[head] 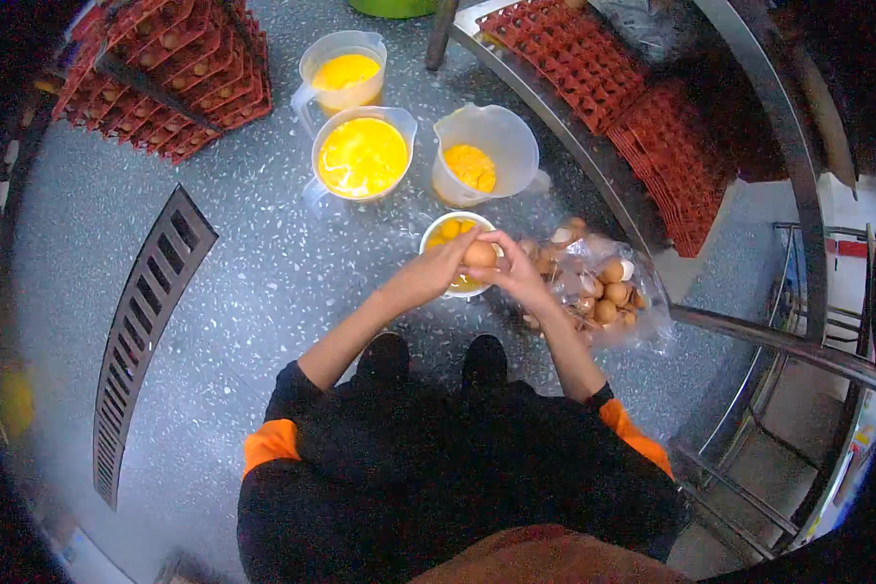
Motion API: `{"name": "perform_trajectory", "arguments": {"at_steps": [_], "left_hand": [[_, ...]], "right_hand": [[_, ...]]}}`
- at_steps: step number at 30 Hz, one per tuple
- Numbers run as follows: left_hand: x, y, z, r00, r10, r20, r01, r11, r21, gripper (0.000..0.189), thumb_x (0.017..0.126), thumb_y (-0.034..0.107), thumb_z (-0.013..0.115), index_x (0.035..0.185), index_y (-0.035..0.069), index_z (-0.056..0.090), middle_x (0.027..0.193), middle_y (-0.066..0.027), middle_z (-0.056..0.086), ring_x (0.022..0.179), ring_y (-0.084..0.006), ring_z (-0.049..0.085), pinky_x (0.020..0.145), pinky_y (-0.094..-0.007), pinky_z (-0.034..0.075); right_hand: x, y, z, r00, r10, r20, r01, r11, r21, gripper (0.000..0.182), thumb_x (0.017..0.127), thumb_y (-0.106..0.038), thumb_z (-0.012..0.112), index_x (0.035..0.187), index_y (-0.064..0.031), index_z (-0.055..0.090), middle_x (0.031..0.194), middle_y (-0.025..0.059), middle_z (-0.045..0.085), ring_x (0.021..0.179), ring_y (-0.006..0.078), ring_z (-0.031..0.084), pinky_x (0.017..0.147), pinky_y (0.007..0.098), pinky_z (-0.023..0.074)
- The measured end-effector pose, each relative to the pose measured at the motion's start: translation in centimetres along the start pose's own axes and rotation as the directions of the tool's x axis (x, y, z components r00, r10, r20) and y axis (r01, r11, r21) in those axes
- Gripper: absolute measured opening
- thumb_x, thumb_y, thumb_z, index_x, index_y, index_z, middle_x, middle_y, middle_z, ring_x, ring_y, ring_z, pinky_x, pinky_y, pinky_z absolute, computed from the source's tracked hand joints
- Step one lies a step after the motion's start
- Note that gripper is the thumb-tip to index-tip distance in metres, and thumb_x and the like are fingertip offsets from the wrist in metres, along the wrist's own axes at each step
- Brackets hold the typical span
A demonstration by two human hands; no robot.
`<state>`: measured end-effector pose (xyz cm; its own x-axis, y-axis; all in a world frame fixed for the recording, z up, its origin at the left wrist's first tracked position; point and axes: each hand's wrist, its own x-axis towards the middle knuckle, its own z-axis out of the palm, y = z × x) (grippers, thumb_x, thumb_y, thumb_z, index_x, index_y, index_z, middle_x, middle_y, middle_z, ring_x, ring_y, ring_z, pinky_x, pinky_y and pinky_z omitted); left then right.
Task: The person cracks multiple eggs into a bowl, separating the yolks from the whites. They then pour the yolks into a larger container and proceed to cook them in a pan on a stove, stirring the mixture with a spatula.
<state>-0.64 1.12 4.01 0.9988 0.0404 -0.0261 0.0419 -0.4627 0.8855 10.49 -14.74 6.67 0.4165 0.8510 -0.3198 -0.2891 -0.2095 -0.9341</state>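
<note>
Between my two hands is a brown egg [480,254], held over a white bowl [426,235]. My left hand [438,266] touches the egg from the left, and the fingers of my right hand [515,274] close around it from the right. Whether its shell is cracked I cannot tell. Raw yolks [452,229] lie in the bowl, partly hidden by my hands. Just beyond stands a translucent plastic measuring jug [507,146] with some yolks at its bottom. To its left, a second jug [412,131] is filled high with yellow egg liquid, and a third jug [374,44] behind it also holds some.
A clear plastic bag [653,314] with brown eggshells [606,310] lies right of the bowl. Red egg trays [182,80] with eggs are stacked at upper left. More red trays [664,160] sit on a metal rack [591,153] at right. A slotted drain grate [146,314] runs along the left floor.
</note>
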Motion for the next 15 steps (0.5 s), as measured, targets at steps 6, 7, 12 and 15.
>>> {"name": "perform_trajectory", "arguments": {"at_steps": [6, 7, 12, 15], "left_hand": [[-0.1, -0.6, 1.1, 0.998, -0.033, 0.058, 0.027, 0.995, 0.093, 0.056, 0.09, 0.016, 0.052, 0.137, -0.004, 0.028, 0.12, -0.0295, 0.052, 0.106, -0.0426, 0.055, 0.09, -0.0476, 0.043], [-0.1, -0.7, 1.2, 0.997, -0.051, 0.057, 0.046, 0.994, 0.1, 0.055, 0.09, 0.016, 0.052, 0.137, -0.004, 0.029, 0.12, -0.029, 0.053, 0.106, -0.0425, 0.055, 0.089, -0.0477, 0.044], [0.9, -2.6, 3.0, 0.996, -0.083, 0.038, 0.076, 0.984, 0.161, 0.06, 0.086, 0.017, 0.058, 0.136, -0.003, 0.032, 0.122, -0.0266, 0.052, 0.108, -0.0408, 0.054, 0.092, -0.0466, 0.043], [0.8, -3.2, 3.6, 0.994, -0.104, 0.033, 0.094, 0.967, 0.238, 0.062, 0.082, 0.017, 0.061, 0.134, -0.002, 0.035, 0.123, -0.0246, 0.052, 0.109, -0.0392, 0.054, 0.093, -0.0465, 0.043]], "right_hand": [[0.5, 4.2, -2.2, 0.977, -0.207, -0.051, 0.164, 0.882, -0.443, 0.053, 0.071, -0.01, 0.077, 0.12, -0.0057, 0.058, 0.121, 0.0125, 0.054, 0.105, 0.0238, 0.058, 0.086, 0.0322, 0.0526], [0.4, 3.3, -1.8, 0.973, -0.224, -0.05, 0.162, 0.825, -0.541, 0.054, 0.068, -0.01, 0.078, 0.118, -0.005, 0.06, 0.118, 0.0136, 0.056, 0.104, 0.0251, 0.059, 0.085, 0.0323, 0.0525], [0.9, 5.4, -1.7, 0.906, -0.418, -0.062, 0.241, 0.632, -0.736, 0.057, 0.061, -0.01, 0.078, 0.115, -0.0033, 0.062, 0.104, 0.0157, 0.062, 0.092, 0.028, 0.063, 0.077, 0.0329, 0.0527], [1.1, 6.4, -0.9, 0.896, -0.419, -0.147, 0.193, 0.666, -0.721, 0.055, 0.061, -0.011, 0.077, 0.114, -0.0038, 0.062, 0.099, 0.0142, 0.063, 0.082, 0.0248, 0.064, 0.071, 0.032, 0.0525]]}}
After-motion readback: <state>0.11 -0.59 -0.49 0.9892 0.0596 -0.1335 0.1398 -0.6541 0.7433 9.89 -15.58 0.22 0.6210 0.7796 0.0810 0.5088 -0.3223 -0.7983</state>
